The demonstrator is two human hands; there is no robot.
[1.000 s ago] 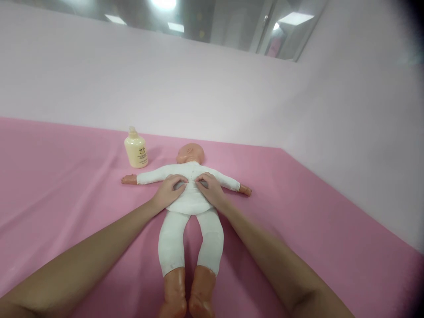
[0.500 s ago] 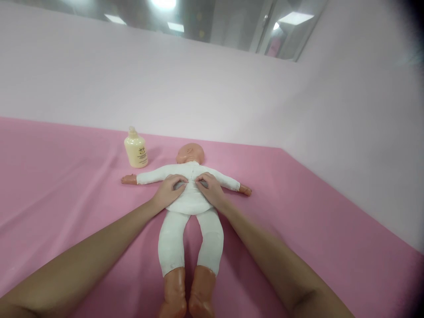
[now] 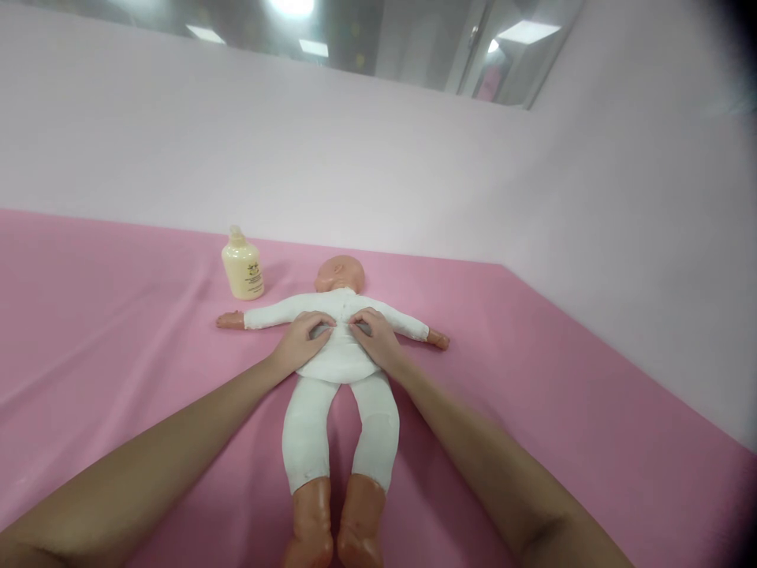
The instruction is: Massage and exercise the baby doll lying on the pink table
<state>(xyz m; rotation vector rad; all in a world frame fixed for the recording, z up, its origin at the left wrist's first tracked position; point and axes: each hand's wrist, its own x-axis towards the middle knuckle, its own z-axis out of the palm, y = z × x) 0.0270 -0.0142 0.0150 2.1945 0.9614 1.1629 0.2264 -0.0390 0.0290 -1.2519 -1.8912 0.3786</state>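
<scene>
A plastic baby doll in a white cloth suit (image 3: pixel 338 359) lies face-up, arms spread, on a pink sheet-covered surface (image 3: pixel 591 426). The left hand (image 3: pixel 300 341) and right hand (image 3: pixel 375 338) both rest on its chest, fingers curled, nearly meeting. A pale yellow lotion bottle (image 3: pixel 242 267) stands far left, near the doll's head.

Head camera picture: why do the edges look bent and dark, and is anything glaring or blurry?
Head view: wide-lens distortion bows the pink surface, with dark vignetting at the right corners; ceiling lights glare white at the top; the doll and bottle look fairly sharp, with soft shadows; the near forearms are slightly blurred.
</scene>
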